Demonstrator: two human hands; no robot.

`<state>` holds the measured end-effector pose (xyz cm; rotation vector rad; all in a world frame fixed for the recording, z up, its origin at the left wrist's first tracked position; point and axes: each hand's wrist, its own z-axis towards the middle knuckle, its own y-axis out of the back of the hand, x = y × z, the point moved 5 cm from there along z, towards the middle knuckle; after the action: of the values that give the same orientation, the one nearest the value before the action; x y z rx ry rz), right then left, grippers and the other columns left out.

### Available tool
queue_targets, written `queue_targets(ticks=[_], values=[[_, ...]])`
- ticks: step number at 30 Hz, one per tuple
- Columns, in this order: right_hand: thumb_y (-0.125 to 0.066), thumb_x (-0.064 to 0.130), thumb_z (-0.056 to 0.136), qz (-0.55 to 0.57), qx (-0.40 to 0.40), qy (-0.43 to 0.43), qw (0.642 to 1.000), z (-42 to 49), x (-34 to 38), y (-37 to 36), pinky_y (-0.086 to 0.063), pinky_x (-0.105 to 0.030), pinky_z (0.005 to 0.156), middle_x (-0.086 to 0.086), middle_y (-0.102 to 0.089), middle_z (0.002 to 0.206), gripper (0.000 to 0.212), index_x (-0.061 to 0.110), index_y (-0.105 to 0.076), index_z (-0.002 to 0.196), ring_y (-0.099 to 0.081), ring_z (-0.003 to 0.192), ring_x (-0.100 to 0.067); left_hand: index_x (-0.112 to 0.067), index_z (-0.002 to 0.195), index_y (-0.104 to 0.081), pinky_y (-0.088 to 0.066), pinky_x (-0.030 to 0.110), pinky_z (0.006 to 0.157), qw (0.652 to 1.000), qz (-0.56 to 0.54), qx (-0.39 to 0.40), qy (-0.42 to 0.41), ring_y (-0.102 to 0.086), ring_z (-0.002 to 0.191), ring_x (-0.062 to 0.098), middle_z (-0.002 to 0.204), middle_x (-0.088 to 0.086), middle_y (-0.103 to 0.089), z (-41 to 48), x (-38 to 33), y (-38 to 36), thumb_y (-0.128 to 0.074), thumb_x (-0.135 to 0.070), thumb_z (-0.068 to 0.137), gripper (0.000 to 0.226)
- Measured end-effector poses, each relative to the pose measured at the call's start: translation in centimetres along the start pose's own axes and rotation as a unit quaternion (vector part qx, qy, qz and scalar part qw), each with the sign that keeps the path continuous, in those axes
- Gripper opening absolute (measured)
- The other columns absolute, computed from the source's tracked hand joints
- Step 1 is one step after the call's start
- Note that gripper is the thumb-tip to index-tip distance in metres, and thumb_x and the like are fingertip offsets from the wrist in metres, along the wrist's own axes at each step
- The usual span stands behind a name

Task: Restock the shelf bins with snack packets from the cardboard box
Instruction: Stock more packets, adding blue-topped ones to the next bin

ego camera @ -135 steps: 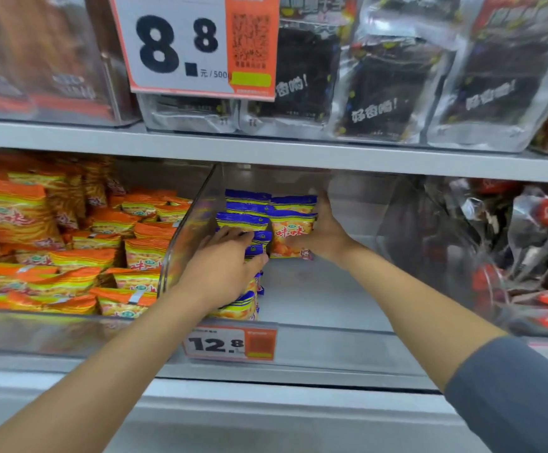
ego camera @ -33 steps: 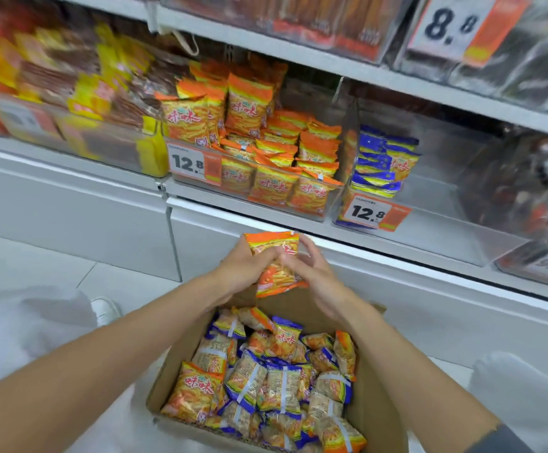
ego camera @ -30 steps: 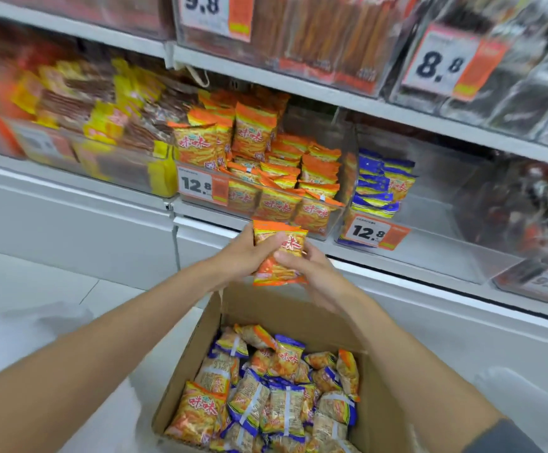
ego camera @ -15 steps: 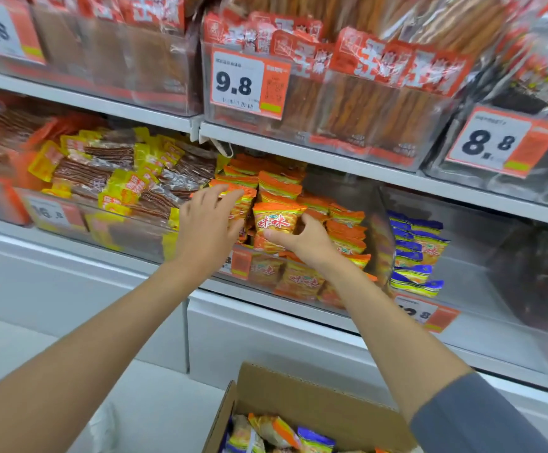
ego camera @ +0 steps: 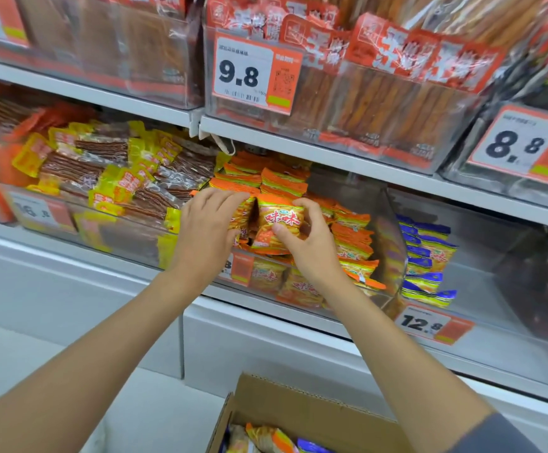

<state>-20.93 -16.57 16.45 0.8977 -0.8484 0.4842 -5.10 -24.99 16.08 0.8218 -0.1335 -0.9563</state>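
We pinch one orange foil snack packet [ego camera: 279, 223] with our right hand [ego camera: 313, 246]: the thumb sits on its printed front and the other fingers [ego camera: 302, 204] curl over its top edge. Our left hand [ego camera: 205, 230] grasps nothing that we can make out. Its fingers [ego camera: 223, 199] lie nearly straight across the stacked orange packets just left of the pinched one, pressing them aside as if to make room. The pinched packet stands upright at the front of the clear plastic shelf bin [ego camera: 393, 223], touching the packets behind and below our fingers.

We judge this bin close to full, since orange packets pile up beyond our fingertips and off to their right. The second clear bin [ego camera: 494, 243], further right of our right hand, holds only a short stack of blue-topped packets [ego camera: 426, 256] against its near wall, with bare floor beyond them. It looks to need the most. Below our wrists, the open brown cardboard box [ego camera: 298, 403] shows orange and blue loose packets [ego camera: 266, 434] in its visible corner. We cannot tell how many are left, as most of the box is out of view. We reckon ourselves mid-task: this packet only needs letting go, and many more wait.
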Motion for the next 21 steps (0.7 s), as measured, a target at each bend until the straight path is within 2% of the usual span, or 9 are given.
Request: queue_targets(ticks=[1, 3, 5, 8, 10, 13, 18, 20, 21], values=[[-0.068, 0.038, 0.089, 0.013, -0.005, -0.011, 1.0, 0.1, 0.0, 0.2, -0.043, -0.009, 0.075, 0.021, -0.05, 0.109, 0.047, 0.032, -0.043, 0.128, -0.05, 0.095, 0.01, -0.02, 0.131, -0.054, -0.035, 0.042, 0.099, 1.0, 0.0, 0.005, -0.005, -0.043, 0.123, 0.026, 0.125, 0.0, -0.058, 0.1, 0.1, 0.0, -0.08, -0.009, 0.074, 0.064], [-0.069, 0.042, 0.087, 0.0, -0.013, -0.018, 1.0, 0.2, 0.0, 0.2, -0.049, -0.022, 0.076, 0.014, -0.053, 0.105, 0.048, 0.033, -0.04, 0.125, -0.055, 0.096, -0.007, -0.02, 0.131, -0.054, -0.036, 0.043, 0.099, 1.0, -0.001, 0.013, -0.011, -0.044, 0.123, 0.026, 0.124, 0.0, -0.059, 0.3, 0.3, -0.1, -0.08, -0.011, 0.074, 0.064], [-0.07, 0.043, 0.086, -0.086, -0.014, 0.009, 0.996, 0.1, 0.2, -0.6, -0.048, -0.029, 0.081, 0.008, -0.054, 0.119, 0.056, 0.033, -0.035, 0.129, -0.056, 0.104, -0.015, -0.021, 0.132, -0.053, -0.035, 0.044, 0.1, 1.0, -0.008, 0.017, -0.012, -0.043, 0.123, 0.025, 0.124, -0.001, -0.059, 0.5, 0.5, -0.2, -0.079, -0.014, 0.076, 0.062], [-0.07, 0.05, 0.083, -0.178, 0.009, 0.047, 0.983, -0.2, 0.3, -1.8, -0.046, -0.031, 0.091, 0.005, -0.042, 0.142, 0.073, 0.033, -0.026, 0.139, -0.049, 0.122, -0.017, -0.024, 0.136, -0.05, -0.033, 0.046, 0.103, 1.0, -0.02, 0.01, -0.005, -0.042, 0.125, 0.024, 0.126, -0.001, -0.058, 0.3, 0.4, 0.0, -0.069, -0.032, 0.08, 0.059], [-0.067, 0.057, 0.083, -0.113, 0.058, 0.018, 0.992, 0.0, 0.1, -1.5, -0.039, -0.032, 0.103, 0.006, -0.028, 0.155, 0.085, 0.038, -0.014, 0.147, -0.037, 0.136, -0.015, -0.031, 0.14, -0.045, -0.03, 0.045, 0.104, 1.0, -0.009, 0.015, 0.001, -0.04, 0.128, 0.022, 0.13, -0.003, -0.054, 0.2, 0.2, 0.0, -0.056, -0.048, 0.08, 0.063], [-0.055, 0.058, 0.09, -0.007, 0.091, -0.037, 0.995, 0.3, -0.4, -0.5, -0.028, -0.044, 0.115, 0.01, -0.009, 0.163, 0.083, 0.048, 0.001, 0.15, -0.022, 0.147, -0.017, -0.038, 0.138, -0.048, -0.023, 0.045, 0.104, 1.0, 0.007, 0.023, -0.001, -0.039, 0.131, 0.02, 0.137, -0.002, -0.048, 0.2, -0.3, -0.5, -0.055, -0.056, 0.08, 0.06], [-0.058, 0.055, 0.09, 0.019, 0.149, -0.07, 0.986, 0.5, -0.9, -1.0, -0.027, -0.035, 0.108, 0.014, -0.009, 0.162, 0.081, 0.044, -0.008, 0.152, -0.022, 0.143, -0.01, -0.037, 0.134, -0.054, -0.024, 0.049, 0.103, 0.998, 0.048, 0.026, 0.013, -0.038, 0.134, 0.027, 0.143, 0.006, -0.046, 0.6, -0.4, -1.3, -0.066, -0.046, 0.085, 0.051], [-0.064, 0.052, 0.087, 0.014, 0.131, -0.041, 0.99, 0.4, -0.8, -0.5, -0.026, -0.031, 0.108, 0.014, -0.012, 0.161, 0.082, 0.043, -0.014, 0.152, -0.018, 0.145, -0.01, -0.037, 0.136, -0.053, -0.025, 0.05, 0.103, 0.998, 0.059, 0.028, 0.015, -0.037, 0.135, 0.028, 0.145, 0.007, -0.045, 0.7, -0.5, -1.5, -0.064, -0.047, 0.086, 0.051], [-0.066, 0.05, 0.087, 0.005, 0.101, -0.022, 0.995, 0.4, -0.6, -0.2, -0.028, -0.03, 0.107, 0.012, -0.018, 0.159, 0.077, 0.043, -0.022, 0.15, -0.023, 0.143, -0.01, -0.037, 0.137, -0.052, -0.025, 0.049, 0.103, 0.998, 0.061, 0.028, 0.016, -0.036, 0.135, 0.028, 0.145, 0.007, -0.045, 0.7, -0.4, -1.5, -0.063, -0.047, 0.087, 0.052]])
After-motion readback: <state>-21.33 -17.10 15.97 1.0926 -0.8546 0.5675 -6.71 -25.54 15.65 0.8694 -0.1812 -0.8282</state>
